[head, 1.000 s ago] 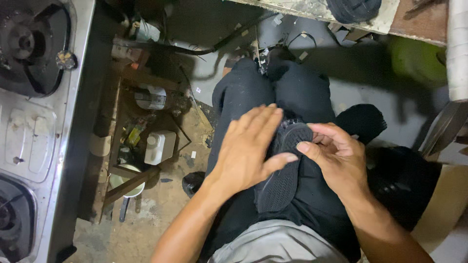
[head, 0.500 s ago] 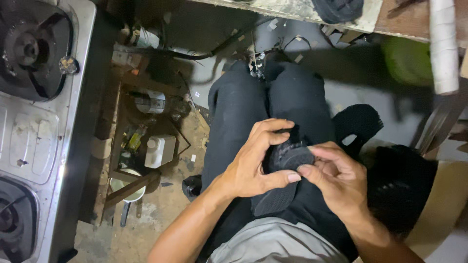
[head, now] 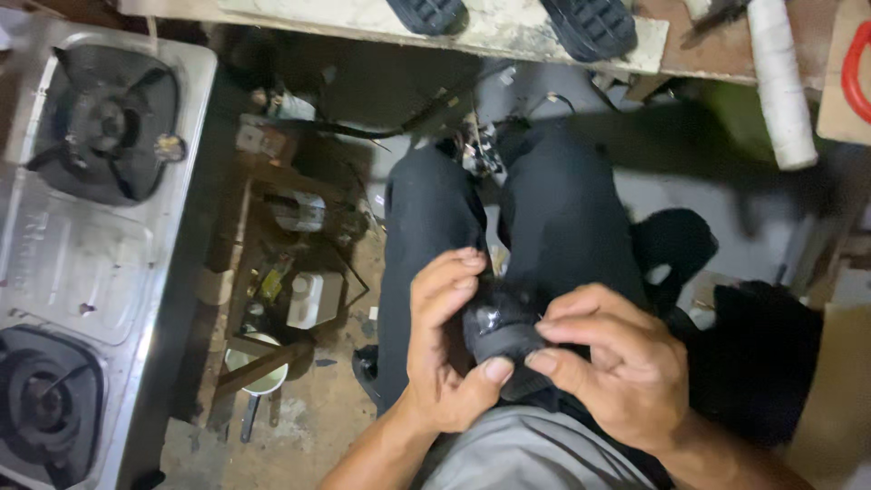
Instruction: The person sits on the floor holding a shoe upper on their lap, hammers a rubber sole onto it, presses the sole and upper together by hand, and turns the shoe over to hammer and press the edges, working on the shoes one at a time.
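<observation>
We hold a dark rolled piece of black material [head: 501,334] between our two hands, low over our lap. Our left hand [head: 445,349] sits on its left side, fingers curled over the top and the thumb pressed up against its lower edge. Our right hand [head: 617,363] closes in from the right, the index finger and thumb pinching the same lower edge, so the two thumbs nearly meet beneath the roll. Both hands are clenched on it; neither is released.

The piece lies squarely between the hands, touching both, so neither is nearer than the other. Its long axis appears to run away from us along the line of our thighs, tilted slightly rightward toward us, though the dark cloth of our trousers [head: 553,209] behind it makes the far end hard to separate.

Well off to the left of our left hand stands a two-burner gas stove [head: 82,227], with clutter on the floor [head: 308,299] between. Ahead of both hands, beyond our knees, runs the edge of the bench [head: 508,32], with a white roll [head: 776,82] lying on it ahead of our right hand.
</observation>
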A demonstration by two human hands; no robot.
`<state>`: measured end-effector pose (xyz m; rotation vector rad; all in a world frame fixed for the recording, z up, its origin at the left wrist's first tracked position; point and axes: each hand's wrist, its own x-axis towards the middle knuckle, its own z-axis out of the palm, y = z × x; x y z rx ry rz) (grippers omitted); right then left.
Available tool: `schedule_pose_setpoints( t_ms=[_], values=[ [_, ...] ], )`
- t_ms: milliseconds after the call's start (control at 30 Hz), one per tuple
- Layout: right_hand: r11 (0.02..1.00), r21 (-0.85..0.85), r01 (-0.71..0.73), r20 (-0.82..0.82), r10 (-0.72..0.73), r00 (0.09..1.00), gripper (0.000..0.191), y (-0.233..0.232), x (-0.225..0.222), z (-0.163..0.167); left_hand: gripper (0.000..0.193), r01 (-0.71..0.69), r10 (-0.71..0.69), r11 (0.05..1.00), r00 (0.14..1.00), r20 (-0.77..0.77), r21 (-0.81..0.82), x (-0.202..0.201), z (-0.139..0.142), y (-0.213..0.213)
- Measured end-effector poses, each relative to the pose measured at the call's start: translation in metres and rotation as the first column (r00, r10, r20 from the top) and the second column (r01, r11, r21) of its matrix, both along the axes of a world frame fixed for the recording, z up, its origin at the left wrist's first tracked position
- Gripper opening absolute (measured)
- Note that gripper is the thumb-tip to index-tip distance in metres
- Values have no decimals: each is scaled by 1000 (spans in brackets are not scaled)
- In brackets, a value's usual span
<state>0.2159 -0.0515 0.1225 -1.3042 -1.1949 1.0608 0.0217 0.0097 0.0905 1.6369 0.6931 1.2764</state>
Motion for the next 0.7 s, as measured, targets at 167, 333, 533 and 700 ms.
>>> schedule_pose_setpoints(
  t_ms=[167,333,533,700],
  values=[
    [976,114,-184,202,159,966,26,12,-12,-3,53,63,-55,997,976,-212,33,-15,3,-6],
    [969,129,-208,224,176,959,25,1,-19,-17,45,53,-25,994,963,-269,99,-22,1,-10],
    [984,-42,-172,-226,158,961,16,-3,-23,-22,34,46,-25,995,976,-214,91,-24,-3,-15],
    [986,15,-167,2,167,986,24,4,-27,-1,34,7,0,998,994,-111,60,-29,-3,-19]
  ],
)
